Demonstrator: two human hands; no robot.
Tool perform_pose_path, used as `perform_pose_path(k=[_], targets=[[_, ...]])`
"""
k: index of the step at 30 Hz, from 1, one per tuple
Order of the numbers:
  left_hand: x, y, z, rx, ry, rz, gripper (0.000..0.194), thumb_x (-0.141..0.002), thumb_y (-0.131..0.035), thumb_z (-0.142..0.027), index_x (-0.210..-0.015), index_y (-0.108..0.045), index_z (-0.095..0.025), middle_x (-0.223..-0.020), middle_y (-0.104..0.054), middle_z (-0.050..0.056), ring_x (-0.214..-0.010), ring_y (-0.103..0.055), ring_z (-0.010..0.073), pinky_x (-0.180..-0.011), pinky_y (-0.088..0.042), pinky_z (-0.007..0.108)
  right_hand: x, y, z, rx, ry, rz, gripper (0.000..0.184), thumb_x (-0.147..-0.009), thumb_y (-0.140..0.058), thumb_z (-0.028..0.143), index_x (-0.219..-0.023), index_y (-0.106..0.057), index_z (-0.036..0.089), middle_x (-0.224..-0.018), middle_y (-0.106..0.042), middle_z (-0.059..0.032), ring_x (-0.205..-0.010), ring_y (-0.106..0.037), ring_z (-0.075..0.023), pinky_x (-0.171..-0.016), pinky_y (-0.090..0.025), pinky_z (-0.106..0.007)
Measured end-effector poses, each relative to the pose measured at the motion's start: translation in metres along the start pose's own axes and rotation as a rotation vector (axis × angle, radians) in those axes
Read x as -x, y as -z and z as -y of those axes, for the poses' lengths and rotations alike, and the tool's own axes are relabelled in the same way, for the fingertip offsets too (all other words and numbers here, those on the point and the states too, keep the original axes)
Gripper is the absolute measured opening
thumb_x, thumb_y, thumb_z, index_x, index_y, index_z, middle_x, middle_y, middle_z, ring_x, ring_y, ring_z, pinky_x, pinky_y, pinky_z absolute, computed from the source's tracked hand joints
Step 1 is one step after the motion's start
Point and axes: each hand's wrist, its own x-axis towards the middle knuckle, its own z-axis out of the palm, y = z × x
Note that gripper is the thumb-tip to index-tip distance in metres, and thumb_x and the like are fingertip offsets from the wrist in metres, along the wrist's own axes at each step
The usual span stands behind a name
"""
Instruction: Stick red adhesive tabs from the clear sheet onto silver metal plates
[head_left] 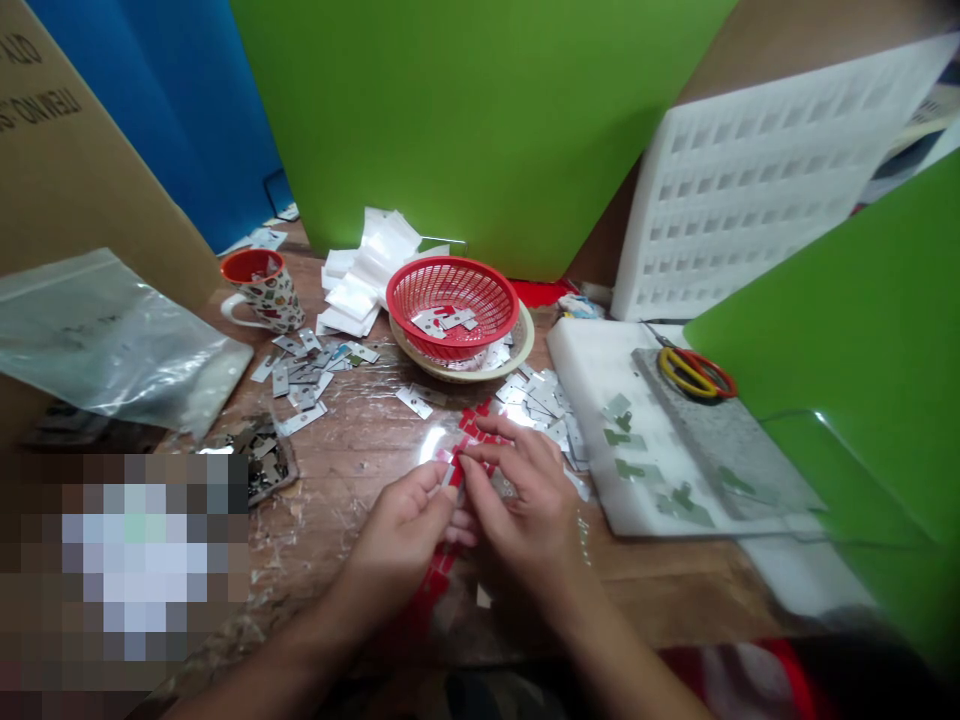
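Note:
Over the middle of the table, my left hand (405,515) pinches a small flat plate (450,475) between thumb and fingers. My right hand (525,485) meets it there, its thumb and index finger closed at a small red piece (459,462) on the plate; the exact grip is partly hidden. Beneath both hands runs a strip of red cut-out shapes (431,588) on clear film. Loose silvery plates (541,397) lie just beyond my right hand, and a similar pile (300,375) lies farther left.
A red basket (454,345) sits in a cream basket (525,345). A patterned mug (274,300), white packets (351,300) and a tray of small metal parts (266,460) stand left. At right, a white foam block (600,440) carries a grey slab (720,440) and scissors (690,375).

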Motion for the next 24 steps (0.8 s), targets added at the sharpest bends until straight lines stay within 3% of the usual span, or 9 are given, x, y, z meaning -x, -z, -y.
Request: perform_pose_path(k=[16, 24], targets=[[0.0, -0.003, 0.005, 0.049, -0.065, -0.03, 0.034, -0.076, -0.069, -0.04, -0.092, -0.057, -0.013, -0.078, -0.07, 0.007, -0.067, -0.067, 0.0168, -0.062, -0.052, 0.027, -0.001, 0.001, 0.001, 0.151, 0.105, -0.04, 0.01, -0.084, -0.061, 0.017, -0.089, -0.07, 0.022, -0.108, -0.068, -0.0071, -0.1, -0.063, -0.0221, -0.094, -0.037, -0.042], [-0.005, 0.006, 0.004, 0.033, -0.042, -0.032, 0.028, -0.08, -0.066, -0.035, -0.095, -0.058, -0.013, -0.077, -0.07, 0.006, -0.065, -0.066, 0.0141, -0.062, -0.053, 0.024, -0.002, 0.0, -0.003, 0.192, 0.05, 0.063, 0.017, -0.087, -0.057, 0.023, -0.094, -0.072, 0.025, -0.112, -0.067, -0.0061, -0.107, -0.058, -0.0244, -0.095, -0.037, -0.044]])
